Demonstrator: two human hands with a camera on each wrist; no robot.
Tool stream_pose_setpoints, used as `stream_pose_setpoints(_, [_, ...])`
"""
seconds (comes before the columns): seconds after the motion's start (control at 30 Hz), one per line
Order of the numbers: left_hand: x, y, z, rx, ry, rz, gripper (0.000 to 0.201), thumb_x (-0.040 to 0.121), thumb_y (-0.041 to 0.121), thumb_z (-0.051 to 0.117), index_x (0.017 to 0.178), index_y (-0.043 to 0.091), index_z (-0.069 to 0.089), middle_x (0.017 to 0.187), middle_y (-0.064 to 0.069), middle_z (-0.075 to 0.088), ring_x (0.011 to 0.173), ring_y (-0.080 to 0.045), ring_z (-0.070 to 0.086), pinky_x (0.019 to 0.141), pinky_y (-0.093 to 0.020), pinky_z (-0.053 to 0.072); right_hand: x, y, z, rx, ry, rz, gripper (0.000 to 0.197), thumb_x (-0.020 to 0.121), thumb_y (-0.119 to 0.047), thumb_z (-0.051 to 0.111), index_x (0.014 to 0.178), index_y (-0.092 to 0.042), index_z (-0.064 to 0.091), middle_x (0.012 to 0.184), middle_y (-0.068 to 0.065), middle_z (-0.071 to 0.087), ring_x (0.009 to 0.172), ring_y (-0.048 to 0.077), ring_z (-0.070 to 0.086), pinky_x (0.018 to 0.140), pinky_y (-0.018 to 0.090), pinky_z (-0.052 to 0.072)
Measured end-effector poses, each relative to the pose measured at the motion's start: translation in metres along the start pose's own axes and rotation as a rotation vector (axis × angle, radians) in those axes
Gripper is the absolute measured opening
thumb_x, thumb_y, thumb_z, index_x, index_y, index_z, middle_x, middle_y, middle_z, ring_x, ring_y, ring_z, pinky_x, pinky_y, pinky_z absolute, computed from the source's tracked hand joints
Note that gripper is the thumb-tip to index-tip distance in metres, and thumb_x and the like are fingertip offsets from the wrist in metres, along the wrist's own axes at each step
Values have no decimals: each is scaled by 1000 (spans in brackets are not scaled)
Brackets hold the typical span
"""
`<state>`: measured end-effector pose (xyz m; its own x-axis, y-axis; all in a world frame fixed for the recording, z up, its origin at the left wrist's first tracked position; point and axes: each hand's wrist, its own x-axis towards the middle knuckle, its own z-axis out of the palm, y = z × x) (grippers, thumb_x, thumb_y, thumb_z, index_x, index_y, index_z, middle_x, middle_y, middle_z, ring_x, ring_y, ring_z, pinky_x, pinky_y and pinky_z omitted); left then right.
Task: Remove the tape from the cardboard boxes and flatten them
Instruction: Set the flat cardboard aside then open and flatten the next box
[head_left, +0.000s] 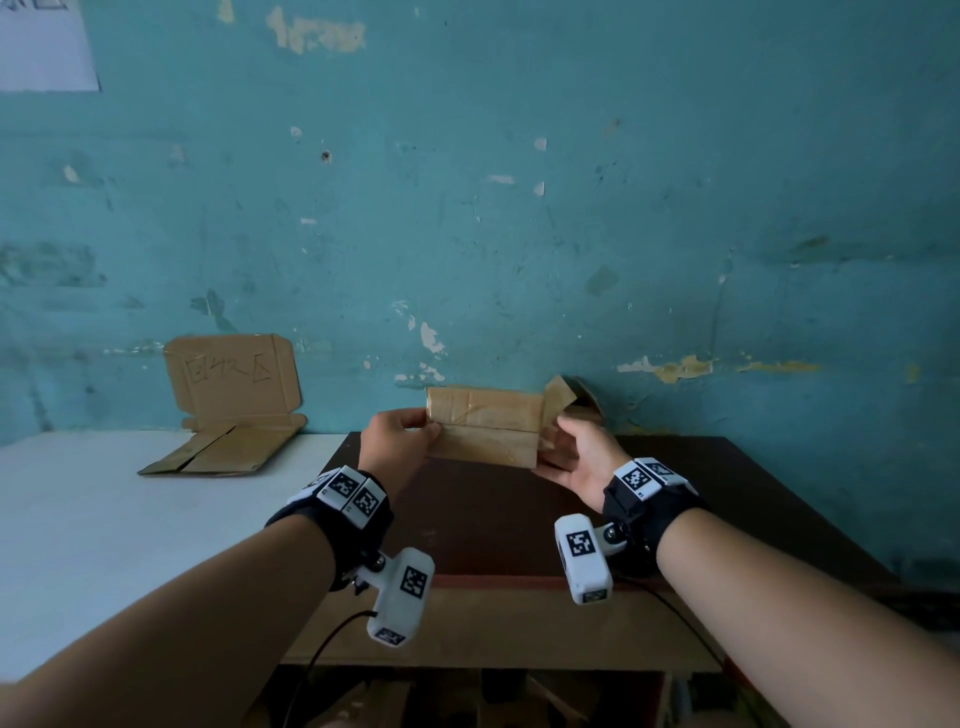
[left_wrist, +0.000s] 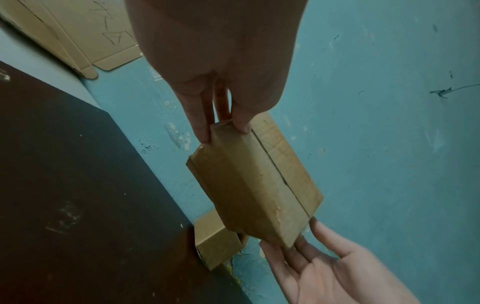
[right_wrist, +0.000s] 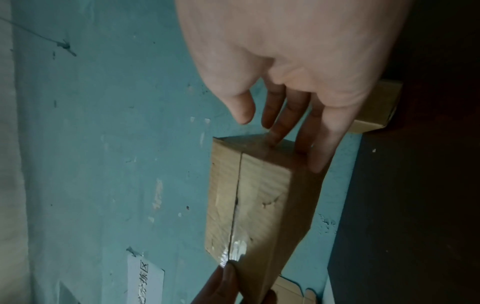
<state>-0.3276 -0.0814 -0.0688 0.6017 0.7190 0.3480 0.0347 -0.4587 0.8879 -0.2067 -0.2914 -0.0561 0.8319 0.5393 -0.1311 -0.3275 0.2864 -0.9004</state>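
A small closed cardboard box (head_left: 483, 434) is held in the air above the dark table (head_left: 493, 519). Clear tape (right_wrist: 236, 248) runs shiny along its middle seam. My left hand (head_left: 423, 426) pinches the box's left end, thumb on the near face and fingers behind it (left_wrist: 205, 131). My right hand (head_left: 558, 444) is palm-up at the right end. Its straight fingers (right_wrist: 317, 160) touch the end face, and its thumb is off the box. A second small box (head_left: 582, 402) with a raised flap stands behind on the table, against the wall.
A flattened box (head_left: 228, 449) lies on the white table (head_left: 104, 519) at the left. Behind it a cardboard sign (head_left: 234, 379) with handwriting leans on the teal wall. The wall rises directly behind both tables.
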Motion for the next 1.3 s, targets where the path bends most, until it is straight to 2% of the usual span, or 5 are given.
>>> stream_pose_setpoints(0.23, [1,2,-2,-13,-50,41,17,89,18,72,104,24,78,92,13,74,93,-14,71,89,-34,58,-6,-4,-1,52,-62,212,68,82,-60,72,129,-12,60,130,20,65,112,40,67,76,55,60])
stream_pose_setpoints(0.43, [-4,19,6,83,-34,133,31,91,17,69,122,21,70,112,3,72,97,-15,69,83,-28,51,-6,-2,0,-17,-64,249,61,82,-45,77,131,-13,59,117,19,66,109,39,66,89,63,54])
stream_pose_setpoints(0.77, [-39,49,38,603,52,498,41,83,30,63,122,21,59,135,-8,44,129,-33,33,109,-45,30,0,5,15,121,-10,168,54,94,-52,56,126,-9,59,126,24,60,111,38,60,81,59,58])
stream_pose_setpoints(0.97, [-46,49,53,585,-136,531,53,82,47,64,130,26,57,133,-3,46,126,-27,36,106,-40,36,-4,9,18,86,70,128,51,89,-53,63,119,-13,68,113,18,71,100,33,69,75,53,60])
stream_pose_setpoints(1.3, [-46,38,63,572,-146,524,79,70,58,76,131,22,43,128,-1,40,119,-21,40,103,-36,41,-10,20,20,165,-43,123,37,95,-44,65,106,-9,72,105,16,76,108,33,69,97,53,54])
